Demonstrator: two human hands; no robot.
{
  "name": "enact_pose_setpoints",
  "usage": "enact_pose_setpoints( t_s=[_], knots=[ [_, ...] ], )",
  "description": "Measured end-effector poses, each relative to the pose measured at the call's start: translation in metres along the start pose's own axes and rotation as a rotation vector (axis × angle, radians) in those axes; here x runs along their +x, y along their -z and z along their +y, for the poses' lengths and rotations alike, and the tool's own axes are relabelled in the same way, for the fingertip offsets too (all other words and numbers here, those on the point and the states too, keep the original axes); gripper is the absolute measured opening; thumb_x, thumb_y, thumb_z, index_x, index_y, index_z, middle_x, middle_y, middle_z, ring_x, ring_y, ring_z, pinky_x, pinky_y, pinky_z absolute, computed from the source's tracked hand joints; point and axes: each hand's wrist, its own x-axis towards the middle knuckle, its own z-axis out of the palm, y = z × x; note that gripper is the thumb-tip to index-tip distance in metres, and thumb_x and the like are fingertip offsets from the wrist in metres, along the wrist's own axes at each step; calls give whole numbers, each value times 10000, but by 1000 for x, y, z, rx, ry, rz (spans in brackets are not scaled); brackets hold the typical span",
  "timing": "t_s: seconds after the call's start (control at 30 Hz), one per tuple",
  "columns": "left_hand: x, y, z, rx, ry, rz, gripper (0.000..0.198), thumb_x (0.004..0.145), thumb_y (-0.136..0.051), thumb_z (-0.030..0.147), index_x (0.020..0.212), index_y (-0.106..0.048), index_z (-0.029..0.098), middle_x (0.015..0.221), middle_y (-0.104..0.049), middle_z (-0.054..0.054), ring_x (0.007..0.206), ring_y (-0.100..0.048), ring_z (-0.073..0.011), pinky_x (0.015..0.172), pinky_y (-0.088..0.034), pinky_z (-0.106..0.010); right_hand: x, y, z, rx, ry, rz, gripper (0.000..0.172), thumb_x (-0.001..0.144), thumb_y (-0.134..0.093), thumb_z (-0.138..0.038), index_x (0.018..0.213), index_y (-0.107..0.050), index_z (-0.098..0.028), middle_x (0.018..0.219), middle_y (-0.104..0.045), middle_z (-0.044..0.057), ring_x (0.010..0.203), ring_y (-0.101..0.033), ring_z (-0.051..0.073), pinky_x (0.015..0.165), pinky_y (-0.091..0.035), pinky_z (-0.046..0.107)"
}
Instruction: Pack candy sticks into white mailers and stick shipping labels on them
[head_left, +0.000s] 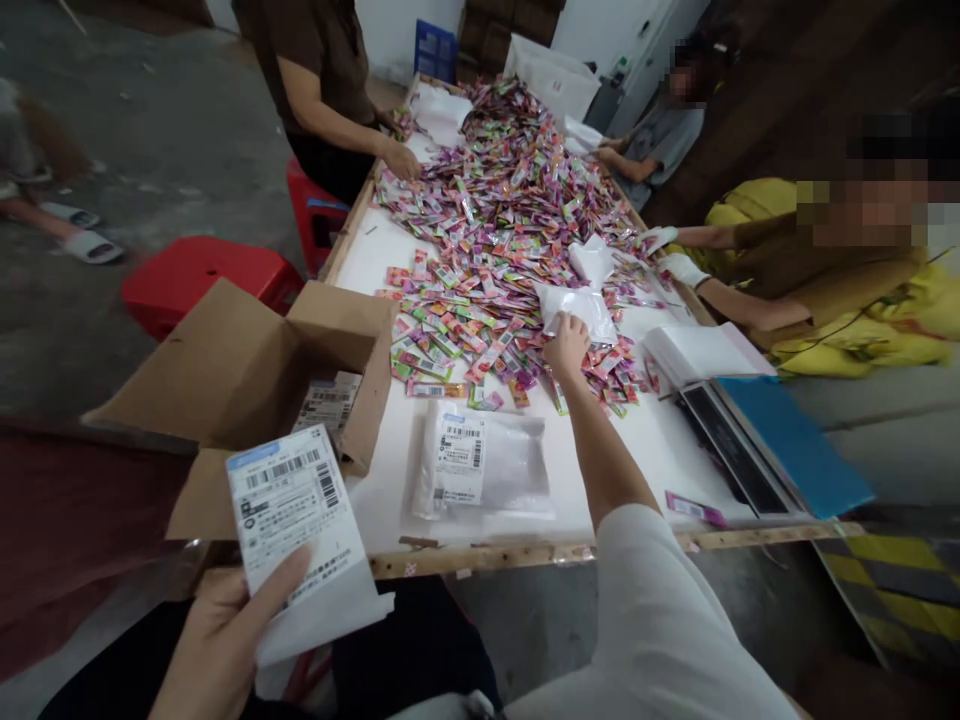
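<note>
My left hand [247, 620] grips a white mailing bag [300, 520] with a printed barcode label, thumb across its front, near the table's front edge. My right hand [568, 345] reaches forward with its fingers over the near edge of a white plastic bag [577, 310], which lies on a spread of small colourful sachets [495, 240]. Between my hands, a labelled white mailing bag [484, 460] lies flat on the white table [577, 510]. To the left stands an open cardboard box [225, 370] with a labelled package [328, 405] inside.
At the right are a stack of white bags [697, 350] and a device with a blue plate [795, 440]. A person in brown [315, 70] is at the left; others work along the right, one wearing white gloves [682, 268]. A red stool [210, 275] stands beyond the box.
</note>
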Motion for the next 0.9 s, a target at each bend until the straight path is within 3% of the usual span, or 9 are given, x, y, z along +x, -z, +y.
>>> enact_pose_setpoints(
  t_s=[0.13,0.23,0.3,0.37,0.43,0.53,0.6,0.73,0.9],
  knots=[
    [5,2,-2,5,4,24,500,383,-940,559,763,-829,251,910,-800,-53,813,-761,-310,610,-621,-257,36,15,12,-50,5,-42,133,843,-478,-170,748,-571,-183,826,-591,92,966,-587,219,1019,-379,497],
    [8,7,-5,6,56,12,507,380,-948,535,769,-829,232,944,-798,-63,830,-762,-292,624,-613,-231,50,62,5,-87,4,87,145,817,-459,-113,749,-553,-200,829,-546,82,976,-604,250,982,-401,524],
    [8,9,-7,-8,66,2,506,396,-950,519,780,-829,214,950,-797,-74,814,-762,-268,631,-605,-209,37,102,-8,-133,122,231,166,811,-465,-93,812,-571,-220,869,-541,89,987,-596,270,953,-428,524],
    [8,10,-9,-34,75,-3,511,382,-960,494,777,-824,199,936,-797,-82,799,-761,-255,625,-601,-201,-5,136,-29,-202,323,246,198,803,-486,-82,874,-593,-233,882,-547,88,970,-586,273,928,-460,503],
    [7,8,-11,-65,86,-8,524,343,-973,465,756,-816,183,907,-797,-89,780,-759,-257,613,-604,-214,-75,153,-50,-252,498,92,227,796,-480,-71,891,-603,-236,851,-555,77,943,-572,270,952,-467,514],
    [3,6,-12,-89,40,-20,537,363,-974,459,774,-808,155,882,-795,-100,751,-755,-257,602,-605,-235,-191,140,-73,-144,580,-298,347,761,-424,-15,963,-605,-231,935,-616,60,959,-581,238,1140,-300,599],
    [-2,5,-13,-85,-2,-45,521,407,-972,443,801,-806,144,885,-795,-102,746,-752,-254,608,-605,-244,-246,116,-80,-112,479,-491,344,748,-407,-8,926,-611,-220,878,-600,46,891,-576,223,1162,-263,604],
    [-15,6,-16,-56,-80,-91,474,448,-959,446,777,-800,145,847,-796,-92,708,-742,-245,623,-607,-265,-275,90,-87,-164,259,-573,345,790,-402,-30,984,-633,-199,989,-622,84,996,-567,252,1160,-240,598],
    [-33,8,-23,69,-241,-185,495,494,-909,532,822,-810,175,908,-796,-115,842,-751,-324,727,-623,-373,-265,123,-100,-93,222,-624,206,804,-545,-151,995,-606,-198,1001,-649,93,936,-598,266,921,-472,461]
  ],
)
